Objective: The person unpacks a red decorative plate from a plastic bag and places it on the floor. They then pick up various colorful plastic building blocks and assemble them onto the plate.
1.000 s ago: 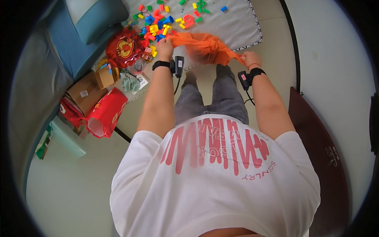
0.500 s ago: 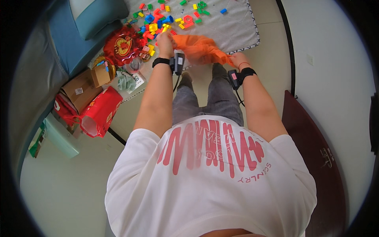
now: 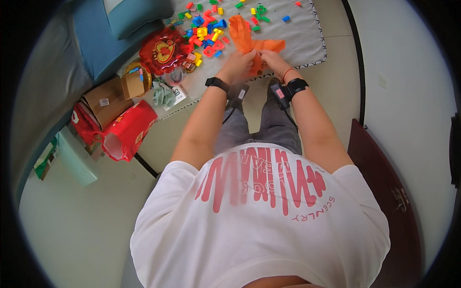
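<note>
- Head view: the thin orange cloth [image 3: 241, 34] looks light, soft and limp, likely to crumple easily and to have little risk of breaking; being sheer, it may snag or slide a little between fingers.
- Its gathered, narrow middle seems the surest place to hold, since the loose flaps would probably just fold.
- The left hand [image 3: 238, 66] is curled around that gather; the right hand [image 3: 275, 63] pinches it from the right, just beside the left. Exact fingertip placement is hidden.
- The cloth lies between both hands and beyond them: one flap stands out to the far side, another to the right, above the grey blanket's near edge [image 3: 309, 64].
- Toy blocks [image 3: 208, 51] lie left of the cloth.
</note>
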Demonstrator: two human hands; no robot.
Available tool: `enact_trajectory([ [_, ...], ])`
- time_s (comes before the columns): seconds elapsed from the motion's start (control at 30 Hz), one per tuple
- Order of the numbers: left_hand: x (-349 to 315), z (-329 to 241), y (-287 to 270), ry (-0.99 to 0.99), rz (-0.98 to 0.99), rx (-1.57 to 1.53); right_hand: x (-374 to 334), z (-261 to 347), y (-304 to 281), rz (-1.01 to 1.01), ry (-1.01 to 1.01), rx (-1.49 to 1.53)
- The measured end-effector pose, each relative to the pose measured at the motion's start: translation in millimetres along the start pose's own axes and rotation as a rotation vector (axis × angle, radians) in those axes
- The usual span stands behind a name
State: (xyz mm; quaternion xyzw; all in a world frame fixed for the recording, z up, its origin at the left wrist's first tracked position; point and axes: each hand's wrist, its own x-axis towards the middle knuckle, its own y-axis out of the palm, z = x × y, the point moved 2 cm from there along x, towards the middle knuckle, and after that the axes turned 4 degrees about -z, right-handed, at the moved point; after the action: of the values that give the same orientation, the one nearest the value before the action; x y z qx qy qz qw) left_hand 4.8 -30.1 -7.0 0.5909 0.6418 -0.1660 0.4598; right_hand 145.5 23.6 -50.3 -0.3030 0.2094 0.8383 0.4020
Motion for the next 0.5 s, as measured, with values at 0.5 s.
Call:
enact_trajectory([
  [0.5, -25.7, 17.2, -87.8, 0.405, -0.651, 0.393, -26.6, 21.4, 39.7, -0.098, 0.005, 0.343],
])
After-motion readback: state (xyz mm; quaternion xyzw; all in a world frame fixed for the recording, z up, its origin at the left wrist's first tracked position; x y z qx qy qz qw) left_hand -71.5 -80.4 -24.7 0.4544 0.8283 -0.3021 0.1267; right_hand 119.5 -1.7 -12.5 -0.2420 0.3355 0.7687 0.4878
